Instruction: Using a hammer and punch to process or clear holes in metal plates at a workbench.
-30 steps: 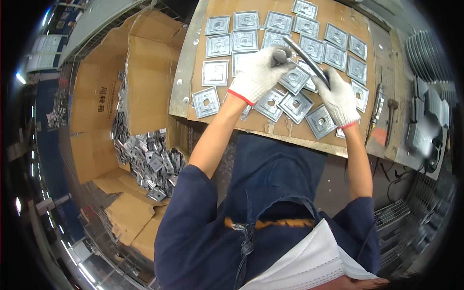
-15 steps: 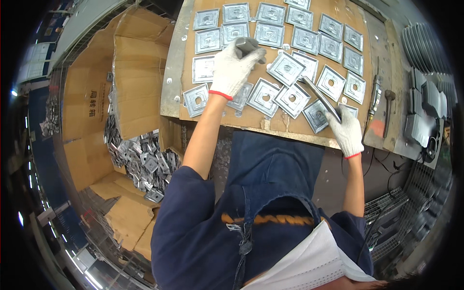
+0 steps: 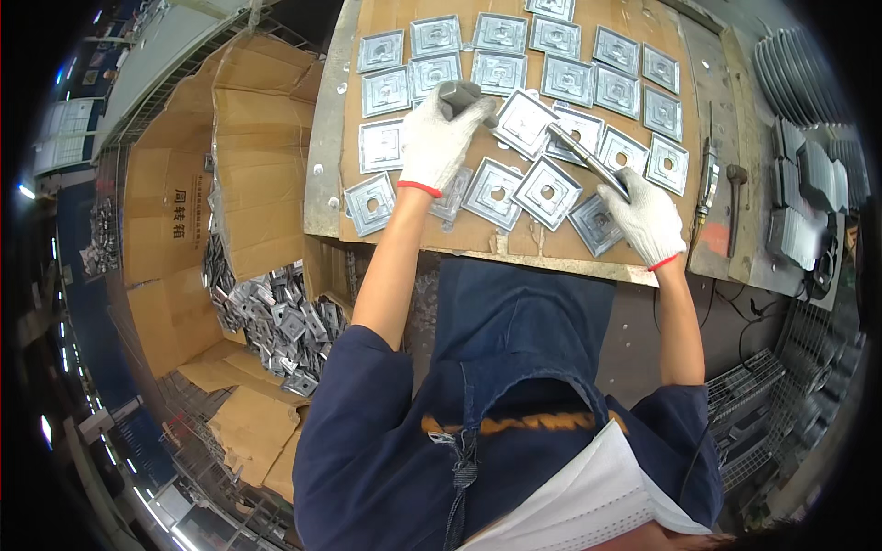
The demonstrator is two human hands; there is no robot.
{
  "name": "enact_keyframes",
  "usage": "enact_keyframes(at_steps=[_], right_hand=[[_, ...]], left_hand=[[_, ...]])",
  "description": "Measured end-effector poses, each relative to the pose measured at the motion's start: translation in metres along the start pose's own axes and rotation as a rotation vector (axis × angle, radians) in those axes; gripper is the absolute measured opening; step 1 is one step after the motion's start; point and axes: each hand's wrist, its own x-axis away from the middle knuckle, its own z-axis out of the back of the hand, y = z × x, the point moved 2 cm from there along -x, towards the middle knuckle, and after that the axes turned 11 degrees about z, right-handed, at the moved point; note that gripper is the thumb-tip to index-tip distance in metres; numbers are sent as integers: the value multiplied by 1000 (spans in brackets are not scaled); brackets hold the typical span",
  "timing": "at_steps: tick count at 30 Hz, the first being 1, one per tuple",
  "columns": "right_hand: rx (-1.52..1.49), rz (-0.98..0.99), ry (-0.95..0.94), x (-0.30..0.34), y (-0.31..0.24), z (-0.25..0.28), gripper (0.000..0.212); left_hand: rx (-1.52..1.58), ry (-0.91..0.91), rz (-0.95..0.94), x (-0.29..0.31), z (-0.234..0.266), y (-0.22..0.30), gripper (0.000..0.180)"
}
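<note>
My left hand [image 3: 435, 140], in a white glove with a red cuff, is curled above the left-middle plates. Grey shows at its fingers; whether this is soiled glove or a held thing I cannot tell. Close to its fingertips, a tilted square metal plate [image 3: 525, 122] overlaps a neighbouring plate. My right hand [image 3: 645, 216], gloved alike, is closed round a slim shiny metal rod [image 3: 588, 152]. The rod's far end meets the right corner of the tilted plate. Nearer me lie plates with a centre hole [image 3: 547, 192], and a darker plate [image 3: 595, 225] sits partly behind my right hand.
Rows of square plates [image 3: 501, 33] cover the cardboard-topped table [image 3: 432, 237]. On the left, a large carton [image 3: 262, 165] holds many loose metal parts [image 3: 285, 317]. A hammer-like tool [image 3: 737, 207] and stacked plates [image 3: 797, 234] are at the right, with cables below the table edge.
The view has shifted slightly. My right hand and the rod have moved up and left, and the tilted plate has shifted a little away from me and left. My left hand stays curled.
</note>
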Motion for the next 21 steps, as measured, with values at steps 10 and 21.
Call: enact_keyframes(at_steps=[10, 21], right_hand=[[-111, -47, 63, 22, 30, -2, 46], [-41, 13, 59, -5, 4, 3, 45]], left_hand=[[-50, -129, -60, -15, -27, 10, 23], [-140, -280, -4, -25, -38, 0, 28]])
